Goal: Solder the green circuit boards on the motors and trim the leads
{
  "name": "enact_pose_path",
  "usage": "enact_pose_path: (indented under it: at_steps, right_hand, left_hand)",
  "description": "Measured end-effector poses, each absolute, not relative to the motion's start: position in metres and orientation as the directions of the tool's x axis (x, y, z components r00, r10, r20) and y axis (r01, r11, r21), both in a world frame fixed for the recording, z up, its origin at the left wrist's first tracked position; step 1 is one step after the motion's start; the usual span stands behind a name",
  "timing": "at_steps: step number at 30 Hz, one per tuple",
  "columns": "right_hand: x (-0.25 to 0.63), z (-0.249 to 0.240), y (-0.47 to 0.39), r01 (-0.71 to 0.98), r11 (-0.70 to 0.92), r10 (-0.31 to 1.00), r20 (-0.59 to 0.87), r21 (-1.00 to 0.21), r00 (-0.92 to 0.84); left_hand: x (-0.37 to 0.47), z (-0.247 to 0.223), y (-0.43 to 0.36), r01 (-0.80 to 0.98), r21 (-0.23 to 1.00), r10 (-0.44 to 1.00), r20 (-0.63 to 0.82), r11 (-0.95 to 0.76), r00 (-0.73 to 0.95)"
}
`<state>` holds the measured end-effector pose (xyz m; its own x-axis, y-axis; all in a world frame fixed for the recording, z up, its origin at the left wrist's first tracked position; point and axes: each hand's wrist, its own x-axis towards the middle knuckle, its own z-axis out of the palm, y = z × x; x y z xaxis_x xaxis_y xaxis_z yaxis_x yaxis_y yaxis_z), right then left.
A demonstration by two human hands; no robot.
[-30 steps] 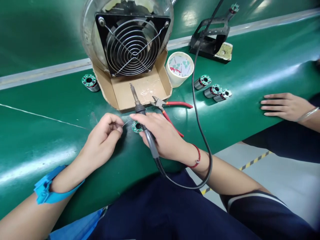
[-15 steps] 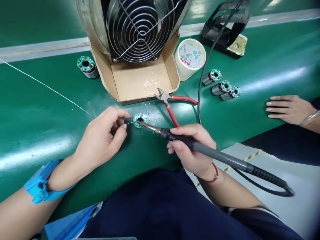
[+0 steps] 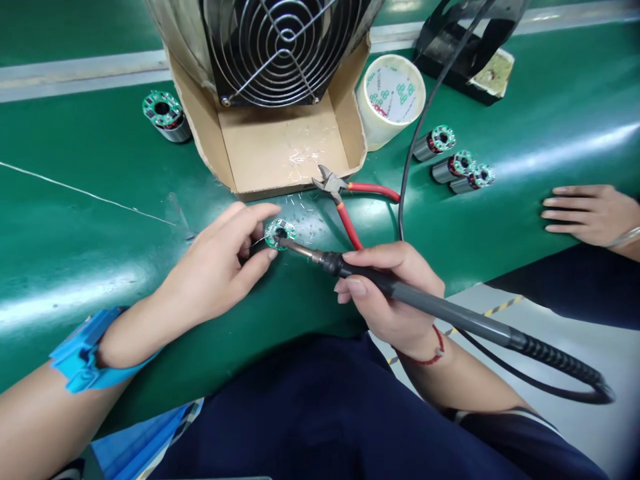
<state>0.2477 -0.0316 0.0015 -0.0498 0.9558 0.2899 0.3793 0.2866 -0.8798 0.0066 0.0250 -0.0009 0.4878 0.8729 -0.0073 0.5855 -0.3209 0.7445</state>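
The work in hand looks like soldering: the ring-shaped circuit board (image 3: pixel 272 231) sits on the table (image 3: pixel 300 307) between the two hands, in front of the cardboard tray (image 3: pixel 250 153). The right hand (image 3: pixel 387 315) is closed around the grip of the soldering iron (image 3: pixel 450 312), whose tip reaches the board near its central hole. The left hand (image 3: pixel 215 263) has thumb and forefinger parted about the board's left side, the thumb apparently touching its rim; the thin wire (image 3: pixel 258 241) seems pinched in the curled fingers, its end at the board. The next move probably calls for a steady tip, a slight wire feed and fingers clear of the heat.
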Motion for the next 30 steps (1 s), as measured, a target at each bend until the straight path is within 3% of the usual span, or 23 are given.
enact_pose_path:
  at_steps: [13,21,23,26,28,30]
  right_hand:
    - [0.251,0.014,-0.026,0.379,0.195,0.979,0.203,-0.904,-0.019]
    - [0.250,0.016,-0.025,0.376,0.226,0.966,0.257,-0.899,0.032]
    - [0.253,0.014,-0.016,0.413,0.265,0.937,0.334,-0.871,0.105]
    - [0.267,0.009,0.008,0.600,0.304,0.862,0.482,-0.740,0.158]
    - [0.281,0.004,0.026,0.701,0.340,0.856,0.515,-0.627,0.045]
    - [0.295,-0.003,0.040,0.704,0.339,0.908,0.413,-0.623,-0.072]
  left_hand:
    - [0.009,-0.008,0.025,0.606,0.761,0.899,-0.071,-0.232,0.433]
    - [0.008,-0.012,0.025,0.599,0.756,0.894,-0.038,-0.266,0.446]
    - [0.007,-0.012,0.024,0.597,0.749,0.892,-0.018,-0.287,0.452]
    - [0.006,-0.011,0.024,0.609,0.735,0.894,-0.011,-0.296,0.448]
    - [0.006,-0.010,0.024,0.623,0.727,0.900,-0.017,-0.288,0.436]
    - [0.007,-0.010,0.024,0.642,0.713,0.901,-0.036,-0.281,0.433]
